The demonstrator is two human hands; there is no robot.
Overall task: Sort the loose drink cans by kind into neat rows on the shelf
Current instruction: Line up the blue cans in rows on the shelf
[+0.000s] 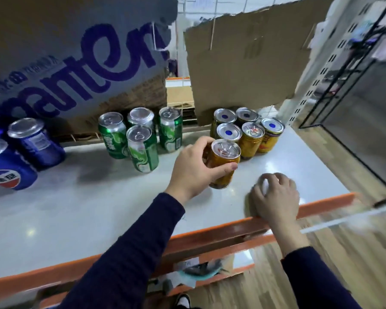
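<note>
On shelf [76, 208] | left hand [192, 170] grips yellow can [223, 162] | right hand [275, 197] rests, loosely curled

You've got 4 green cans [143, 152], 6 gold cans [252, 143], 3 blue cans [38, 146] in view, plus 2 cardboard sheets [243, 63] at the back.

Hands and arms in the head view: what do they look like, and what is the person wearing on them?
The left hand and right hand are bare: no gloves, and no rings or watch show. The left sleeve and right sleeve are long, plain and dark navy, ending at the wrists.
</note>
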